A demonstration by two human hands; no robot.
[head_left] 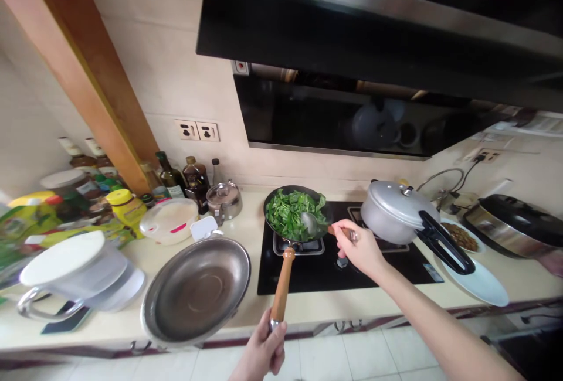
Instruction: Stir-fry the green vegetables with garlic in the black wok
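A dark wok (269, 205) filled with leafy greens (290, 211) sits over the left burner of the black gas stove (281, 281). Its wooden handle (281, 287) points toward me, and my left hand (264, 346) is closed around the end of it. My right hand (358, 246) grips the wooden handle of a metal spatula (310, 223), seen from above the front of the stove. The rounded metal head rests among the greens at the right side of the wok; part of it is hidden by leaves.
A silver pressure cooker (391, 217) stands on the right burner, its black handle reaching toward the front right. Left of the stove lies a wide steel pan (197, 293). A white plate (479, 281) and a plate of brown food (461, 235) are at right. The range hood (352, 47) hangs overhead.
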